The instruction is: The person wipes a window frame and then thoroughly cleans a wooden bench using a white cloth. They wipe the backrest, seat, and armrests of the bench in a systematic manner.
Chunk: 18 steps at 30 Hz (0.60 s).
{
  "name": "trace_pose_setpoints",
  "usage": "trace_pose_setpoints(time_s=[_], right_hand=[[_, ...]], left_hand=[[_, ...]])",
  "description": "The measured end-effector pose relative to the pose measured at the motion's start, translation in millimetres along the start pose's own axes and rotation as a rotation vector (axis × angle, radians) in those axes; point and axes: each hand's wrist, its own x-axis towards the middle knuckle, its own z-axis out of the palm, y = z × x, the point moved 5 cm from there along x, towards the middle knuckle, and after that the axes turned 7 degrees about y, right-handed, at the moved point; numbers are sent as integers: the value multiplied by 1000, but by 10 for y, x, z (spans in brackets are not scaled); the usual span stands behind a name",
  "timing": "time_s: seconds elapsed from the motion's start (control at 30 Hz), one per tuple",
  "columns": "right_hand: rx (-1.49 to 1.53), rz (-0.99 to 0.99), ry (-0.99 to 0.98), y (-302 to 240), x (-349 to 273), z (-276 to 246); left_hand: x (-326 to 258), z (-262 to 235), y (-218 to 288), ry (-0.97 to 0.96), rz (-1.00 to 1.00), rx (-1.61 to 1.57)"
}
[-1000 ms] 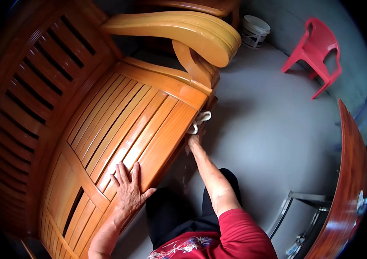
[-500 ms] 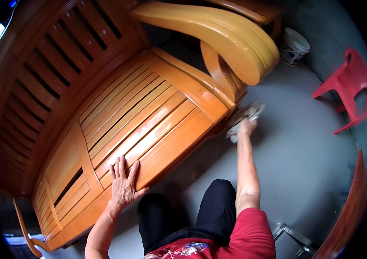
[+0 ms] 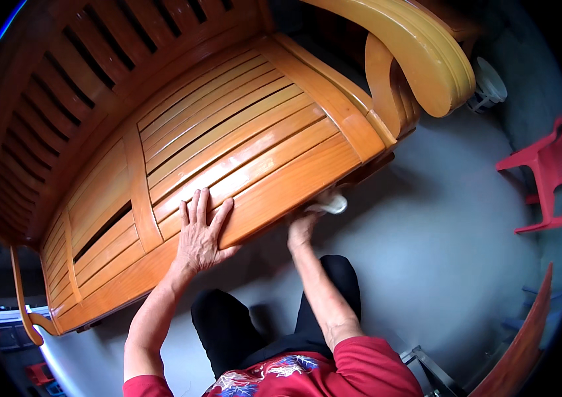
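A varnished wooden bench [image 3: 294, 192] with a slatted seat fills the view's left and middle. My left hand [image 3: 203, 233] lies flat on the seat's front rail, its fingers spread over the slats and its thumb along the front edge. My right hand [image 3: 301, 229] is just under that front edge, closed on a pale cloth [image 3: 334, 204]. Part of the cloth and the fingertips are hidden by the rail or blurred by motion.
The bench's thick curved armrest [image 3: 436, 63] juts out at upper right, with a white bucket [image 3: 489, 83] beyond it. A red plastic chair [image 3: 545, 162] stands at the right on the grey floor [image 3: 426, 225]. A brown wooden edge [image 3: 519, 344] rises at lower right.
My right hand has moved left with the cloth, from beside the bench's right front corner to under the front edge. My left hand stays flat on the seat. The view has shifted.
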Motion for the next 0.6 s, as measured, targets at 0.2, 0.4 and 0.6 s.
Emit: trace_pose_setpoints(time_s=[0.2, 0.4, 0.6], right_hand=[[-240, 166, -386, -124, -1443, 157], [-23, 251, -261, -792, -945, -224], [20, -182, -258, -1663, 706, -196]], left_hand=[[-45, -37, 8, 47, -14, -26], [-64, 60, -48, -9, -40, -10], [-69, 43, -64, 26, -17, 16]])
